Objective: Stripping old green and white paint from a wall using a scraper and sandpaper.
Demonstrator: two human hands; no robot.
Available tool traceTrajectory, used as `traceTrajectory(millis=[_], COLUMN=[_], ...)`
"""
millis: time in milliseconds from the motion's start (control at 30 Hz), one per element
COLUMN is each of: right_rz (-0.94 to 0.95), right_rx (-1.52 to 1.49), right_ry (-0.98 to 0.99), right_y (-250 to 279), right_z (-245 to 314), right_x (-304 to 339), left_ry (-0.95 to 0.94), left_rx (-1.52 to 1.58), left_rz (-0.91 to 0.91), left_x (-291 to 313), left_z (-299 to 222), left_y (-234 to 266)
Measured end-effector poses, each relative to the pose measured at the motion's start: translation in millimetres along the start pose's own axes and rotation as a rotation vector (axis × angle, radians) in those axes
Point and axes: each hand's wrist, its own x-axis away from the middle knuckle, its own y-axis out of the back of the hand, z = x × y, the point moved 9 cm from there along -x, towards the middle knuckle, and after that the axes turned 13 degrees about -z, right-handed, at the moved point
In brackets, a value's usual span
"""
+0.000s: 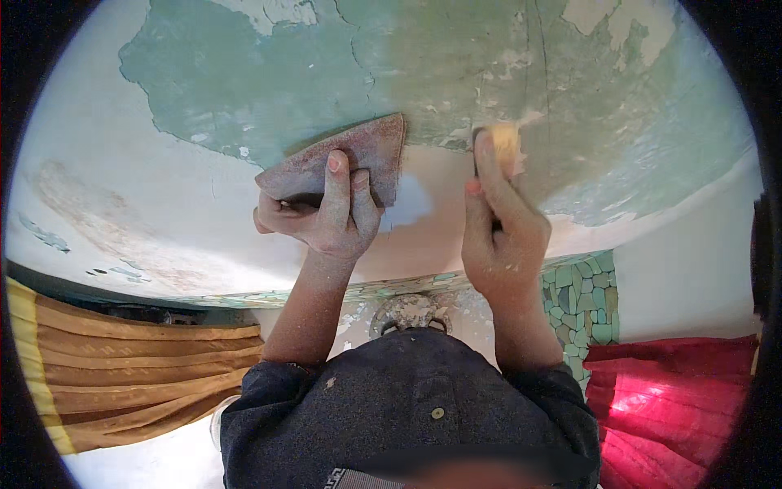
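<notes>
My left hand [330,216] is closed on a dusty, reddish-brown flat sheet [371,147] with a curved upper edge, its kind unclear. Two of its fingers lie over the sheet's face. To the right, my right hand [509,232] is closed on a small flat tool [507,145] with a dark left edge and a bright yellowish face; I cannot tell its exact kind. The index finger stretches along that tool. Both things are at the painted surface [326,98], where green paint gives way to pale, bare patches. Pale dust covers both hands and forearms.
Cracked, flaking paint [619,33] shows at the upper right. A brown-gold curtain [138,367] hangs at the left and a red curtain [672,399] at the right. Green stone-patterned cladding [582,301] stands beside my right forearm. Below my hands is a paint-spattered round object [411,314].
</notes>
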Motion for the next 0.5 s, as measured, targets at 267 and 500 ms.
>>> traceTrajectory(millis=[267, 500], right_rz=[-0.098, -0.107], right_rx=[0.109, 0.138], right_ry=[-0.059, -0.040], right_y=[33, 50], right_z=[-31, -58], right_x=[19, 37], left_ry=[0.013, 0.135], left_rx=[-0.038, -0.015], left_rz=[-0.002, 0.112], left_x=[-2, 9], left_z=[0, 5], left_y=[1, 1])
